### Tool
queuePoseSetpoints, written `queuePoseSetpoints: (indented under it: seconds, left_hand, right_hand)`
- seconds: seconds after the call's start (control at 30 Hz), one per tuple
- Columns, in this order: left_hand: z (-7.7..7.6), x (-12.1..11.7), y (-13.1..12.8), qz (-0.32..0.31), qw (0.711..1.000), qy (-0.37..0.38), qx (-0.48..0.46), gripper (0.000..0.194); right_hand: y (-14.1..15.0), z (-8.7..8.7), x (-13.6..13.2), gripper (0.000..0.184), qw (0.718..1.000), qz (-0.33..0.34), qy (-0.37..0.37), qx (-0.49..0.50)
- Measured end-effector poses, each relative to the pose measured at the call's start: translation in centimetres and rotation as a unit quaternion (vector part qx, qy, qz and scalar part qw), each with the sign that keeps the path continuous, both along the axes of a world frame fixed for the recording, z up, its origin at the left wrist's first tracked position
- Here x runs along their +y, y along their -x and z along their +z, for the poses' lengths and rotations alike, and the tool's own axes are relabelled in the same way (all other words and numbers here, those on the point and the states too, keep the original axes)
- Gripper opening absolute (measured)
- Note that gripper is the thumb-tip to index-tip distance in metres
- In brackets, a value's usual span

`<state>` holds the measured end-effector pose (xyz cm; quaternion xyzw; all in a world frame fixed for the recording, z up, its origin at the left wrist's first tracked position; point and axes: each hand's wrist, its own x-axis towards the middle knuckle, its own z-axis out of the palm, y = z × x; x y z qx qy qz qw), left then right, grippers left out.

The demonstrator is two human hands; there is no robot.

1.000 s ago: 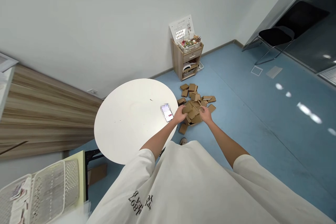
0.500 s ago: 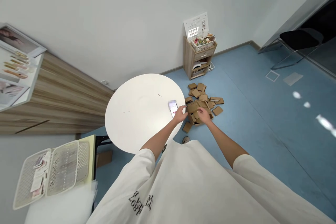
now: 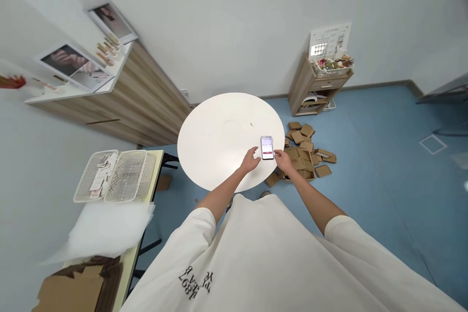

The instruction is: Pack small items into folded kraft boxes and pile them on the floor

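A phone [image 3: 266, 147] with a lit screen lies near the right edge of a round white table [image 3: 219, 141]. My left hand [image 3: 250, 160] hovers over the table just left of the phone, fingers apart and empty. At the table's edge, my right hand [image 3: 283, 160] has its fingertips by the phone's lower right corner; I see nothing in it. Whether it touches the phone I cannot tell. Several flat brown cardboard boxes [image 3: 307, 151] lie piled on the blue floor right of the table.
A small wooden cabinet [image 3: 314, 87] with a basket on top stands against the far wall. Left of me, a yellow table holds white mesh trays [image 3: 117, 174], foam sheets [image 3: 106, 229] and a cardboard box [image 3: 80, 287]. A long wood counter [image 3: 146, 102] runs along the left.
Both hands left the cardboard pile and moved left to the phone at the table's edge. My view swung left, bringing the counter and yellow table further into sight.
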<state>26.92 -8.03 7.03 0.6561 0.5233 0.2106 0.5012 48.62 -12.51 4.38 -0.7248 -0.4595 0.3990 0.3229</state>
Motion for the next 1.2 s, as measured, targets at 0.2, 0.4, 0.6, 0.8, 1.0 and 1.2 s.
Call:
queuePoseSetpoints:
  seconds: [0.2,0.4,0.6,0.8,1.0,1.2]
  left_hand:
    - [0.2,-0.2,7.9,0.066,0.998,0.0,0.0,0.061]
    - [-0.1,-1.2,18.5,0.115,0.993,-0.005,-0.012,0.06]
    - [-0.5,-2.2,29.1,0.159,0.987,-0.008,-0.004,0.057]
    - [-0.7,-3.6,36.0,0.203,0.979,-0.005,-0.008,0.054]
    - [0.3,-4.6,40.2,0.262,0.965,-0.004,-0.006,0.051]
    - [1.1,-6.1,42.3,0.33,0.943,-0.024,0.02,0.046]
  right_hand:
    - [7.3,1.4,2.7,0.04,0.998,0.066,-0.009,-0.012]
    - [17.7,1.9,3.8,0.038,0.993,0.117,-0.015,-0.024]
    - [28.3,1.9,3.8,0.039,0.987,0.16,0.001,-0.029]
    - [36.0,2.3,3.8,0.038,0.974,0.225,0.004,-0.033]
    - [40.0,2.9,5.8,0.036,0.956,0.29,0.003,-0.038]
    - [42.8,2.9,7.8,0.035,0.931,0.363,-0.021,-0.026]
